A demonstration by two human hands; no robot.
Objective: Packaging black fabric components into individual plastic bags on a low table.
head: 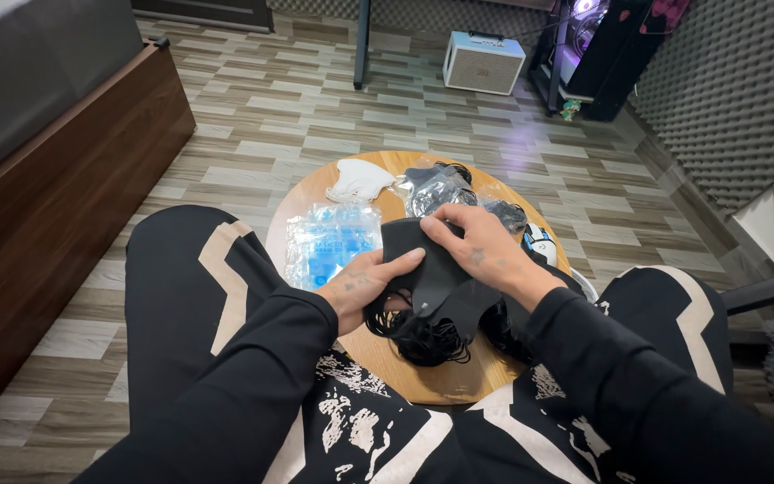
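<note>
- I'm looking down at a flat black fabric piece, a mask by its shape [423, 264], held between both hands just above the small round wooden surface [441, 381], over my knees.
- Risk one, as I judge it: a bundle of thin black elastic loops [418, 339] hangs tangled under the fabric; pull carelessly and they could snag or drag the whole pile off the surface's near rim.
- Risk two: the clear plastic packet with blue print [333, 242] lies just beside the left hand, and a stray elbow could sweep it to the floor.
- The white moulded mask [358, 179] sits at the far edge, well apart from the hands.
- Left hand [365, 289]: palm down, fingers pressed along the fabric's lower left edge, thumb tucked beneath, pinching it.
- Right hand [481, 251]: arched over the top, fingertips curled and gripping the fabric's upper edge, wrist angled inward.
</note>
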